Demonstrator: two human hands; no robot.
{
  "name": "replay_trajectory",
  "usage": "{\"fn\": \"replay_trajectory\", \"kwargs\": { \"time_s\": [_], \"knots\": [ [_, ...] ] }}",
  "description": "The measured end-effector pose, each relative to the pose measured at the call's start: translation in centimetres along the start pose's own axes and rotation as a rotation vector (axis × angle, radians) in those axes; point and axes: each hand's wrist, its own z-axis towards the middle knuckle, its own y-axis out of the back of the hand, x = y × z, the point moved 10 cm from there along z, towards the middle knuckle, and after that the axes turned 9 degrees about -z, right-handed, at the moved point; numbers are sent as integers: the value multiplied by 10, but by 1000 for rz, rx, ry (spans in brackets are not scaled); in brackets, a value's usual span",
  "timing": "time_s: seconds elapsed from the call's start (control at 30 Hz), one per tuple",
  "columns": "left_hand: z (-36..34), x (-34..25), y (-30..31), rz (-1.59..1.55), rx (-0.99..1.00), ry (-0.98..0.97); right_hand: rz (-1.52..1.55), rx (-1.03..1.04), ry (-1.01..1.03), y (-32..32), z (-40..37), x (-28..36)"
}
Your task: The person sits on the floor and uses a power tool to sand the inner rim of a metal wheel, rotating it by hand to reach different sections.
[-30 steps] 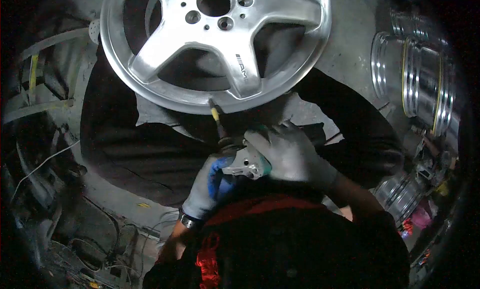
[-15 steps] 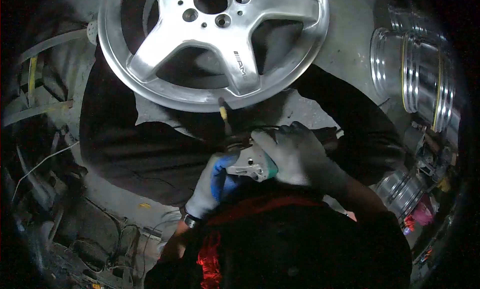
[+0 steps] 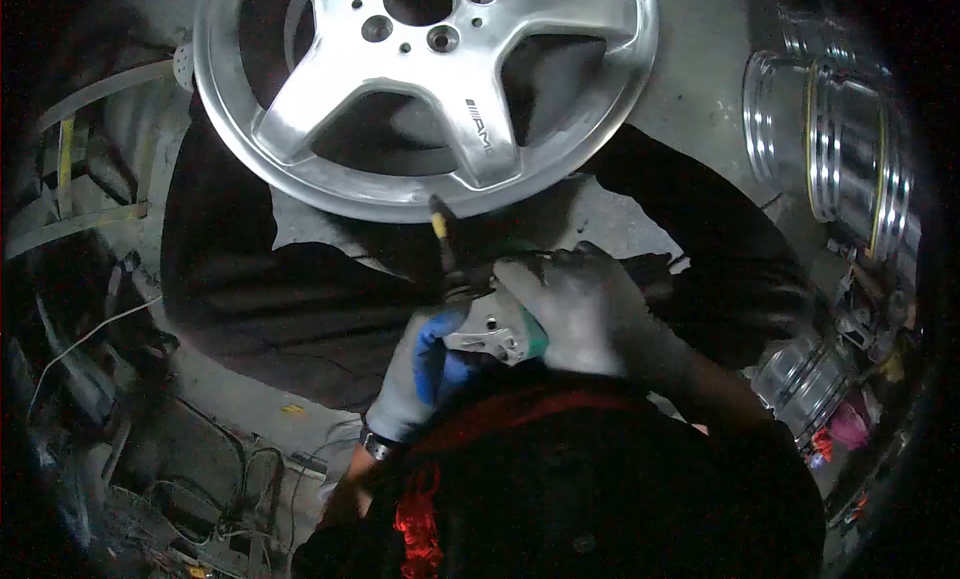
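A silver five-spoke alloy wheel [image 3: 480, 129] with dark lettering on one spoke lies before me. Both gloved hands are closed around a handheld power grinder [image 3: 490, 329] with a silver-metal housing and green body. My left hand [image 3: 408, 379], in a grey and blue glove, grips the housing's left side. Wrapped over the body from the right is my right hand [image 3: 575, 309], its fingers partly hidden. The grinder's slim dark bit with a yellow band [image 3: 438, 224] points away from me, its tip at the wheel's near rim edge.
My dark-trousered legs [image 3: 290, 289] are spread on both sides below the wheel. Several shiny wheel rims [image 3: 775, 129] stand on the right. At the left are a metal frame [image 3: 95, 219], a pale cable [image 3: 95, 334] and dark clutter on the floor.
The grinder and both hands have shifted slightly left, and its tip has slid a little left along the near rim. The wheel stays nearly in place.
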Motion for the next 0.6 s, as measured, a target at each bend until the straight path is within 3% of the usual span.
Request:
{"fn": "replay_trajectory", "kwargs": {
  "time_s": [0.07,0.2,0.27,0.3,0.4,0.5,0.57,0.6],
  "knots": [
    [-7,-4,-6,-265,-50,55,59,46,3,-7,10,4],
    [0,2,6,-304,-56,58,-23,-18,44,-1,8,4],
    [11,4,35,559,27,-236,-20,-36,21,4,-2,-2],
    [16,8,39,554,33,-234,4,-5,-37,4,-7,-8],
    [24,26,46,401,84,-112,-10,-18,-83,-2,-16,-12],
    [17,14,44,267,-4,-58,-25,-5,-38,-5,-4,-6],
    [0,-1,-13,-482,37,148,-4,55,-11,-10,6,2],
    [0,0,-14,-478,35,147,-48,45,2,-8,9,5]
  ]
}}
